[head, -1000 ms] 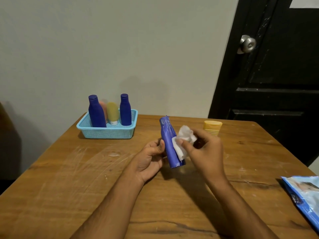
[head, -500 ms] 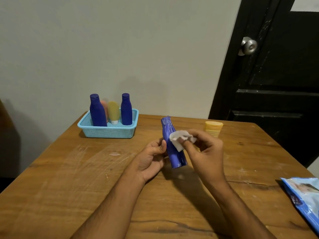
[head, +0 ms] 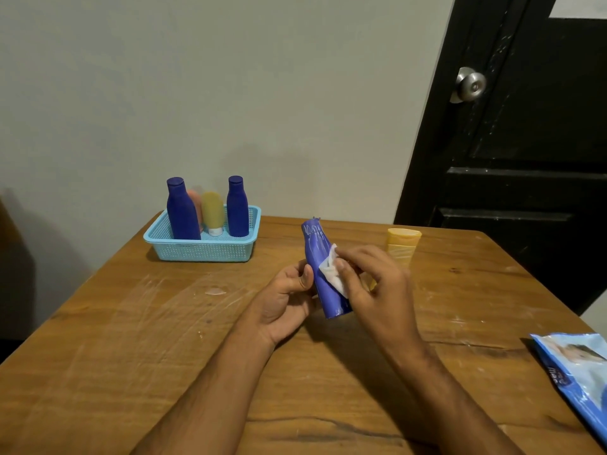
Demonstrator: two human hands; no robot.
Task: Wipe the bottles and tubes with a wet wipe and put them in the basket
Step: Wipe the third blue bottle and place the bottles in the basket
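Note:
A blue tube point(head: 320, 251) stands tilted above the middle of the wooden table point(head: 131, 339), crimped end up. My left hand point(head: 285, 298) grips its lower part from the left, thumb on its side. My right hand point(head: 371, 284) pinches a white wet wipe point(head: 330, 269) and presses it against the tube's right side. At the back left a light blue basket point(head: 203, 249) holds two dark blue bottles point(head: 180, 213), point(head: 237, 208), a yellow tube point(head: 213, 213) and a pink one point(head: 196, 201) behind them. A yellow tube point(head: 402, 244) stands behind my right hand.
A blue pack of wet wipes point(head: 578, 379) lies at the table's right edge. A black door with a metal knob point(head: 469, 84) is at the back right. A grey wall runs behind the table.
My right hand slid the wipe down and along the tube's side, and the wipe is more folded against the tube. My left hand kept its hold.

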